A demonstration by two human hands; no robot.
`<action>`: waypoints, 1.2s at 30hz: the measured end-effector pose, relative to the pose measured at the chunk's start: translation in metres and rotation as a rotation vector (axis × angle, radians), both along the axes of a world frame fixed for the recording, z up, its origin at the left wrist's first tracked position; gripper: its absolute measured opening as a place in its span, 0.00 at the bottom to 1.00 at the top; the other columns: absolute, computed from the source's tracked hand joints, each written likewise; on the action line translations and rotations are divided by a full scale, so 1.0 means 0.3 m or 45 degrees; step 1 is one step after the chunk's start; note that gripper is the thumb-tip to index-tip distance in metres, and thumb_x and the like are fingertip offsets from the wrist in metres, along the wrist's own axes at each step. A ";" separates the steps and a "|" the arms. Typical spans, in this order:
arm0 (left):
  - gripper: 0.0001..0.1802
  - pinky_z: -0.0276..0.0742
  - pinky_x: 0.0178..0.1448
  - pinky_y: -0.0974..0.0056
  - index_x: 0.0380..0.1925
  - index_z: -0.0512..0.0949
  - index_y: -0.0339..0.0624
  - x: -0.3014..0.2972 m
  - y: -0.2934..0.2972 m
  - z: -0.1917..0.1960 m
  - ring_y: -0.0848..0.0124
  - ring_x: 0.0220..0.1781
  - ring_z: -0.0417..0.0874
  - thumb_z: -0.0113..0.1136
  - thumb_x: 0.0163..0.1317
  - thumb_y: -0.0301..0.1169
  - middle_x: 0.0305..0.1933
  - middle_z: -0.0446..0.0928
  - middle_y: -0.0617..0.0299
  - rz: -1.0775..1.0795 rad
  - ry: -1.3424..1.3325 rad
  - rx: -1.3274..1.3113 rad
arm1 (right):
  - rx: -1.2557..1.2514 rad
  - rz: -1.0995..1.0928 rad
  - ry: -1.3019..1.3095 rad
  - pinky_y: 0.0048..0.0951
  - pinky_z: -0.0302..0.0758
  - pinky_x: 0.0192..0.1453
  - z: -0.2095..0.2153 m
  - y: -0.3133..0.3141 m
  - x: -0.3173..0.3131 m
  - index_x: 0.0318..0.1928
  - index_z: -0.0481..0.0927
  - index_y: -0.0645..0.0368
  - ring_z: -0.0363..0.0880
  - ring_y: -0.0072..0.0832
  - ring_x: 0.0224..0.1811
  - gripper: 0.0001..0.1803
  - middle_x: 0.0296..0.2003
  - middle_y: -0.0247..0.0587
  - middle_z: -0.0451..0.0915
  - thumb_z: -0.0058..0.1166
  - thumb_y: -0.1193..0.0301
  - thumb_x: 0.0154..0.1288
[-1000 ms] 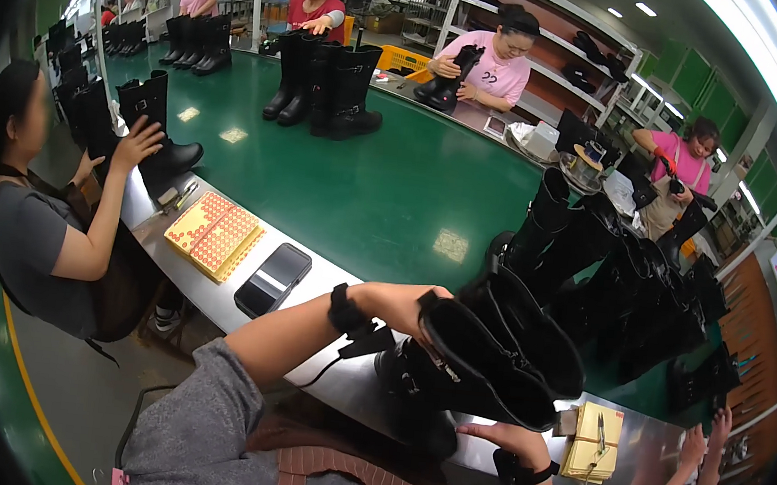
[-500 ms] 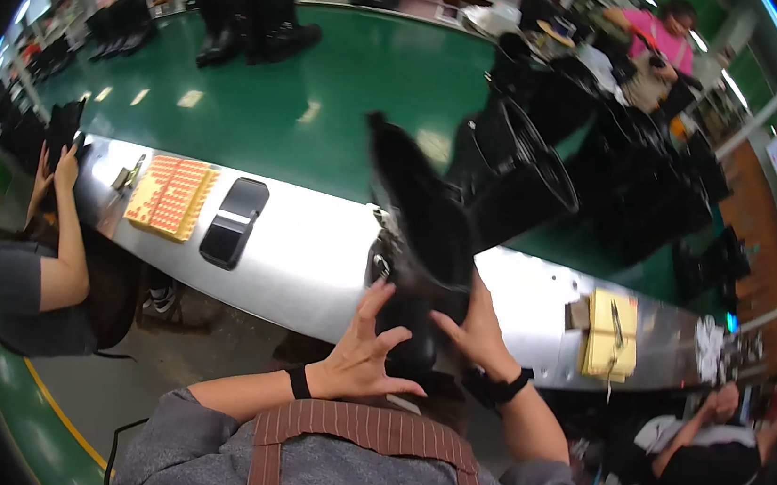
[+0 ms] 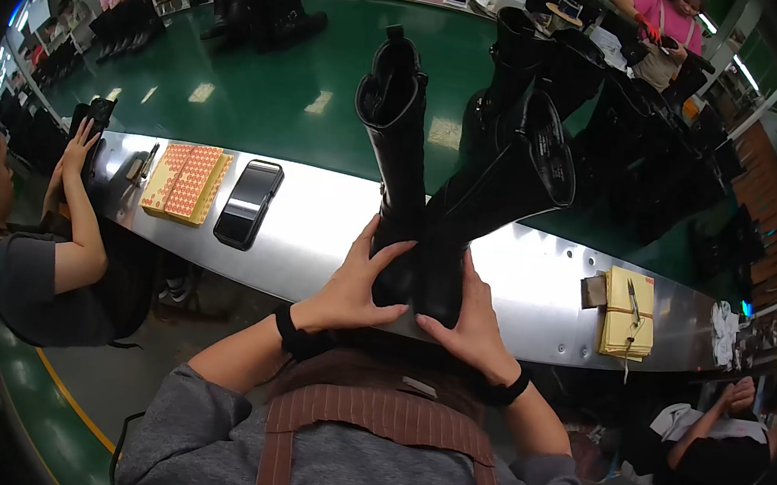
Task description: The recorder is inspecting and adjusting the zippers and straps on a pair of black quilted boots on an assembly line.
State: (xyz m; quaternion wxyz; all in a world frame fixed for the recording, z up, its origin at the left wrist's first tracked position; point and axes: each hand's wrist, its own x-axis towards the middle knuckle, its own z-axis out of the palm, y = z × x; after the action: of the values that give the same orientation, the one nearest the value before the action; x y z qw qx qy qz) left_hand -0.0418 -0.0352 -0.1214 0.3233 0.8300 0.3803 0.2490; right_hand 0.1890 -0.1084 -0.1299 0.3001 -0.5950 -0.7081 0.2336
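hands (image 3: 353, 288) (image 3: 476, 326) now flank two boots (image 3: 402, 182) (image 3: 476, 200); left one straighter than before

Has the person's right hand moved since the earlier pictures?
Yes: the right hand has moved leftward, farther from the yellow bundle on the metal ledge, and now touches a black boot.

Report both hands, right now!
Left hand: open, cupped against the left boot.
Right hand: open, cupped against the right boot.
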 end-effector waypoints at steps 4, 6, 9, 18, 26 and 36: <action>0.60 0.54 0.76 0.41 0.70 0.64 0.47 0.019 0.036 0.024 0.29 0.75 0.47 0.79 0.37 0.60 0.74 0.39 0.24 0.179 0.053 0.075 | -0.018 0.202 0.145 0.44 0.66 0.67 0.030 0.025 -0.033 0.77 0.41 0.61 0.68 0.51 0.59 0.61 0.62 0.64 0.65 0.69 0.60 0.54; 0.61 0.55 0.75 0.41 0.70 0.65 0.47 0.024 0.064 0.036 0.29 0.75 0.48 0.78 0.36 0.63 0.73 0.40 0.22 0.306 0.233 0.142 | -0.225 0.379 0.254 0.42 0.66 0.68 0.048 0.037 -0.038 0.77 0.41 0.60 0.69 0.50 0.62 0.59 0.64 0.65 0.65 0.69 0.60 0.56; 0.55 0.49 0.70 0.25 0.66 0.70 0.56 0.026 0.101 0.047 0.30 0.77 0.41 0.73 0.36 0.68 0.74 0.38 0.25 0.388 0.360 0.173 | -0.300 0.511 0.334 0.42 0.68 0.69 0.065 0.082 -0.010 0.76 0.48 0.56 0.71 0.46 0.66 0.51 0.61 0.60 0.71 0.67 0.62 0.60; 0.47 0.56 0.74 0.40 0.61 0.75 0.38 0.057 0.255 -0.021 0.42 0.75 0.53 0.72 0.46 0.58 0.71 0.51 0.35 0.394 -0.164 -0.006 | -0.371 0.014 1.060 0.31 0.79 0.55 -0.036 0.300 0.230 0.65 0.69 0.61 0.83 0.29 0.46 0.27 0.43 0.43 0.82 0.60 0.74 0.67; 0.33 0.59 0.74 0.52 0.48 0.84 0.40 0.061 0.778 -0.029 0.47 0.71 0.59 0.73 0.47 0.52 0.67 0.61 0.43 0.702 -0.184 0.037 | -0.480 -0.208 1.359 0.24 0.77 0.47 -0.069 0.328 0.271 0.58 0.74 0.66 0.79 0.22 0.35 0.19 0.35 0.37 0.81 0.57 0.77 0.68; 0.51 0.45 0.75 0.34 0.63 0.76 0.56 0.156 1.572 -0.124 0.51 0.80 0.45 0.70 0.40 0.69 0.77 0.48 0.48 0.896 0.317 -0.112 | -0.574 -0.206 1.268 0.23 0.77 0.48 -0.083 0.357 0.299 0.58 0.73 0.69 0.80 0.24 0.40 0.19 0.36 0.39 0.81 0.56 0.79 0.68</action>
State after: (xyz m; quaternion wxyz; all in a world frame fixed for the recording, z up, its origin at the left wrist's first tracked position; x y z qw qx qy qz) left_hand 0.0050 0.4363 -0.1586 0.2045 0.6577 0.6891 0.2254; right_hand 0.2788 -0.0013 -0.1547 0.4808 -0.5148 -0.3649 0.6089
